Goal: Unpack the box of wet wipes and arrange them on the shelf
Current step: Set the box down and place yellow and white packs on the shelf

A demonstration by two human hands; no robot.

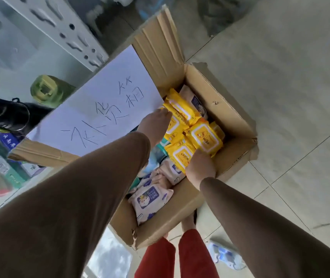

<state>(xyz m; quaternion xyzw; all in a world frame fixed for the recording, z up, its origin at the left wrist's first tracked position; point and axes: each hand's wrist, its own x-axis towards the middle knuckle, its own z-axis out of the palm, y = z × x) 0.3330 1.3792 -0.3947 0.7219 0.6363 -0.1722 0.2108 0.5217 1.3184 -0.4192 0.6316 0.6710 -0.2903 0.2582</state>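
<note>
An open cardboard box (228,115) stands on the tiled floor, with a white handwritten sheet (100,105) taped on its left flap. Inside lie several yellow baby-wipe packs (202,135) at the far end and pink-and-white wipe packs (152,197) nearer me. My left hand (154,125) reaches into the box and presses on the left side of the yellow packs. My right hand (201,169) grips the near edge of a yellow pack (180,155). Both arms wear brown sleeves.
A white perforated shelf upright (64,31) rises at the upper left. A glass surface at left holds a green container (45,91), a black bag (9,115) and green boxes (3,163). Red trouser legs (180,257) and a blue-white packet (226,255) are below.
</note>
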